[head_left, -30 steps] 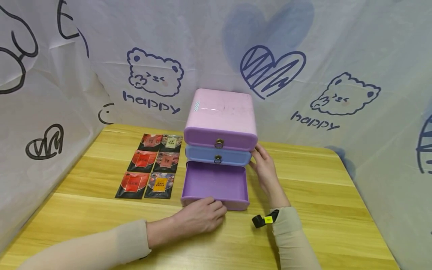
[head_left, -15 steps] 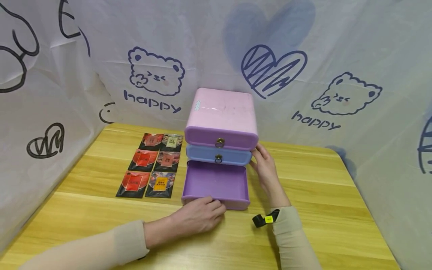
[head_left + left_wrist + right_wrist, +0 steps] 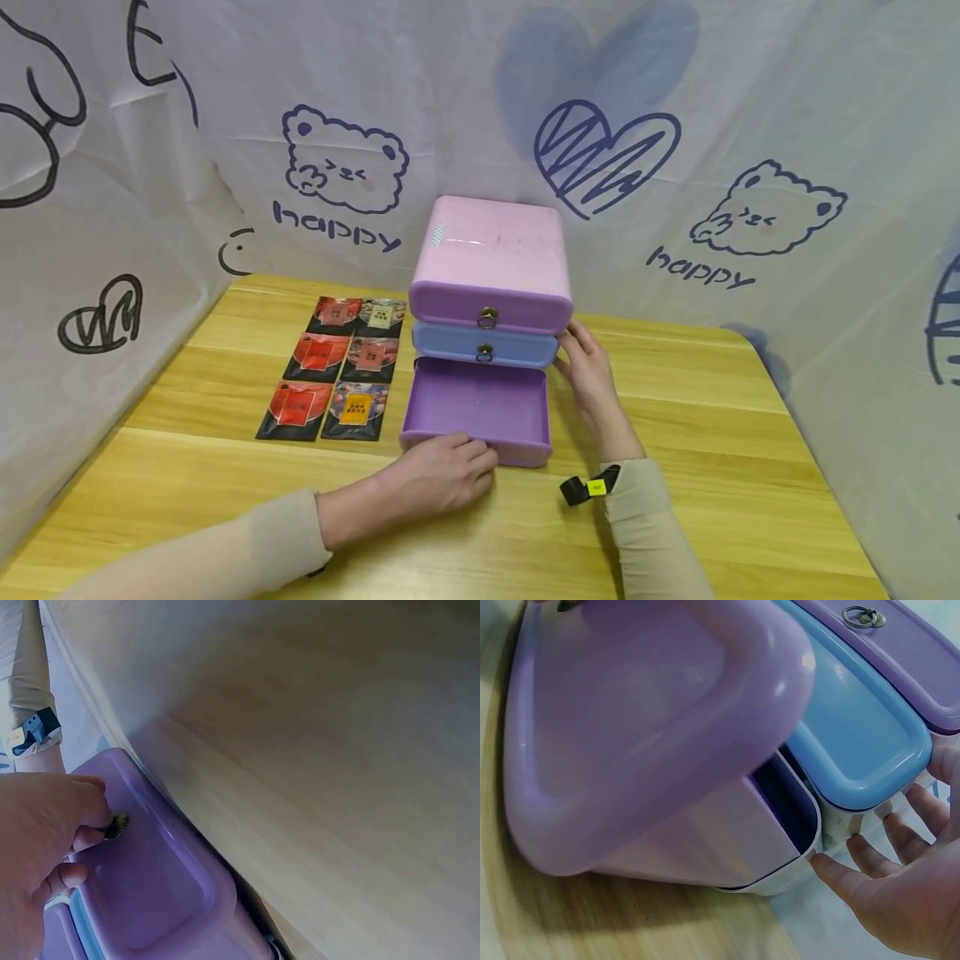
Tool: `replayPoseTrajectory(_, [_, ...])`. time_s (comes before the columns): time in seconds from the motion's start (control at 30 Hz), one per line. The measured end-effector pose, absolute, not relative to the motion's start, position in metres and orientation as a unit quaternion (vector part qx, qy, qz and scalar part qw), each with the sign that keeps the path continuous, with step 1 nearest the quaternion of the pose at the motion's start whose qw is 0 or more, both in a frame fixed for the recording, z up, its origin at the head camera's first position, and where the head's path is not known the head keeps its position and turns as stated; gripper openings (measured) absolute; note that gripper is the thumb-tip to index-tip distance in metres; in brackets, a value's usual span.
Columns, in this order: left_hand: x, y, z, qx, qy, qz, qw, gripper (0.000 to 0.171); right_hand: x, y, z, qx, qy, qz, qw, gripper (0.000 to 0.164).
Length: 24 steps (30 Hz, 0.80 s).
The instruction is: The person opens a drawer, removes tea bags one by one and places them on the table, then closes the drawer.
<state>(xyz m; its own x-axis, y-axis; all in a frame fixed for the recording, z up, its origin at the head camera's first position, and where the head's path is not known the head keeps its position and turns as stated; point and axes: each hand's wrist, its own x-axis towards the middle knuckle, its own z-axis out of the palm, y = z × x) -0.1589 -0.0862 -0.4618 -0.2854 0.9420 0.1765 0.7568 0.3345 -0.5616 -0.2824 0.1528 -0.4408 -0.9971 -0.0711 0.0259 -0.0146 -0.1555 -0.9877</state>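
Observation:
A small three-drawer cabinet (image 3: 495, 250) stands on the table, pink on top. Its bottom purple drawer (image 3: 480, 404) is pulled out, and nothing lies inside it. With its fingertips my left hand (image 3: 442, 475) pinches the small brass ring pull (image 3: 117, 826) on that drawer's front, as the left wrist view shows. Against the cabinet's right side rests my right hand (image 3: 592, 383), its fingers (image 3: 874, 859) extended along the casing. Above, the blue middle drawer (image 3: 485, 346) and the purple top drawer (image 3: 450, 307) are pushed in.
Several black-and-red sachets (image 3: 308, 357) lie flat in two columns on the wooden table (image 3: 712, 500), left of the cabinet. A printed white cloth (image 3: 480, 100) hangs behind. A black strap device (image 3: 588, 487) sits at the right wrist.
My left hand has shifted very slightly to the left, and the drawer front with it. The right hand, the cabinet body and the sachets keep their places.

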Motion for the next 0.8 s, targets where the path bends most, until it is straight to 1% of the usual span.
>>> replayPoseTrajectory(0.2, [-0.163,-0.087,-0.46,-0.534,-0.795,0.177,0.229,0.015,-0.282,0.153,-0.441,-0.032,0.652,-0.758,0.019,0.047])
replayPoseTrajectory(0.33, [-0.167,-0.088,-0.46,-0.527,-0.803,0.16,0.228,0.012,-0.283,0.153,-0.441,-0.033,0.652,-0.757,0.017,0.047])
replayPoseTrajectory(0.47, [-0.172,-0.088,-0.459,-0.518,-0.81,0.146,0.232,0.013,-0.283,0.152,-0.441,-0.036,0.648,-0.761,0.015,0.047])
replayPoseTrajectory(0.67, [-0.18,-0.09,-0.457,-0.502,-0.825,0.14,0.22,0.017,-0.282,0.153,-0.44,-0.034,0.651,-0.758,0.016,0.047])
replayPoseTrajectory(0.8, [-0.183,-0.09,-0.455,-0.495,-0.832,0.133,0.212,0.015,-0.282,0.154,-0.44,-0.032,0.654,-0.756,0.017,0.048])
